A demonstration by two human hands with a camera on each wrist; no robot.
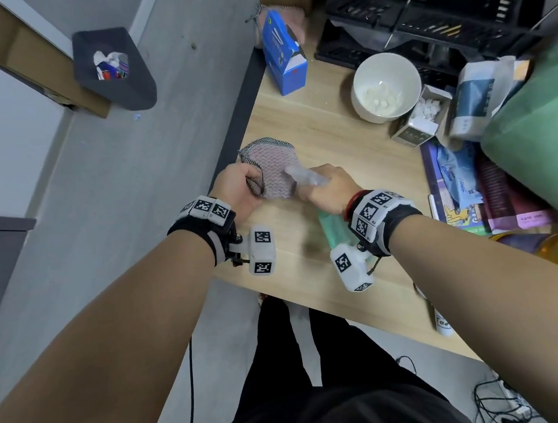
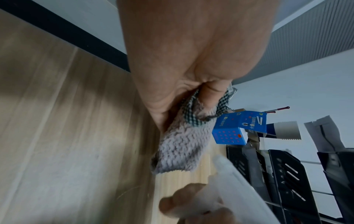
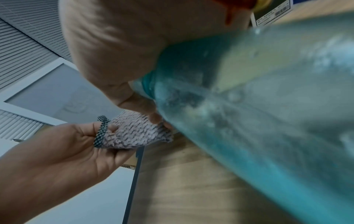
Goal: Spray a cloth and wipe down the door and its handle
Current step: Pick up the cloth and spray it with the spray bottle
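Observation:
A pinkish-grey knitted cloth (image 1: pixel 275 170) with a black-and-white checked hem is held up over the left edge of the wooden table (image 1: pixel 314 129). My left hand (image 1: pixel 240 193) grips its near edge, thumb and fingers curled round the hem (image 2: pixel 191 112). My right hand (image 1: pixel 328 187) grips a spray bottle with a white head (image 1: pixel 304 174) and a clear blue-green body (image 3: pixel 258 106), its nozzle pointing at the cloth (image 3: pixel 138 131) from close by. The bottle is blurred. In the left wrist view the spray head (image 2: pixel 229 184) sits just below the cloth (image 2: pixel 184 148).
A blue carton (image 1: pixel 284 54), a white bowl (image 1: pixel 386 85), small boxes, packets and books (image 1: pixel 473 192) crowd the table's far and right side, before a black rack (image 1: pixel 438 8). A dark bin (image 1: pixel 112 68) stands on the grey floor at left.

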